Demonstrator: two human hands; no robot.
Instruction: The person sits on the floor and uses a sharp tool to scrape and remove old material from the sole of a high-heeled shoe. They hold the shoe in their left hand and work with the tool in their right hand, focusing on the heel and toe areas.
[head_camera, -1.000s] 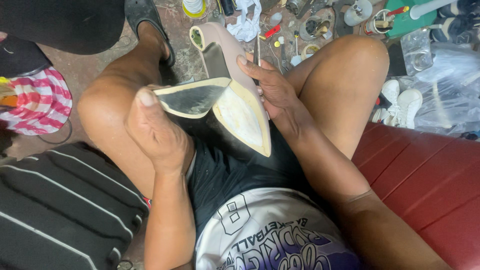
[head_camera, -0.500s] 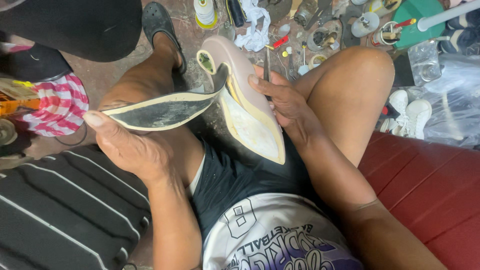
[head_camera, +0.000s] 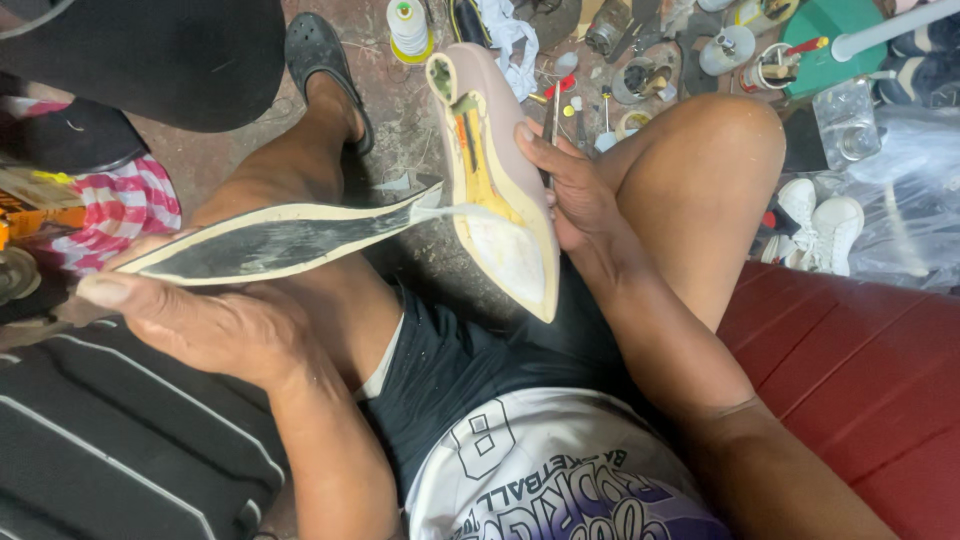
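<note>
While the left hand (head_camera: 200, 320) pinched the heel end of the thin black outsole with its cream edge (head_camera: 280, 240) and the right hand (head_camera: 570, 190) clasped the pale pointed shoe bottom (head_camera: 500, 190) upright between the knees, the two were joined only by stringy glue at the toe; a hard or crooked pull there could, I judged, tear the flexible sheet or jerk the shoe loose. Its underside looked chalky with dried adhesive, with a yellow and orange shank, above the grimy floor (head_camera: 400, 130) strewn with small tools
</note>
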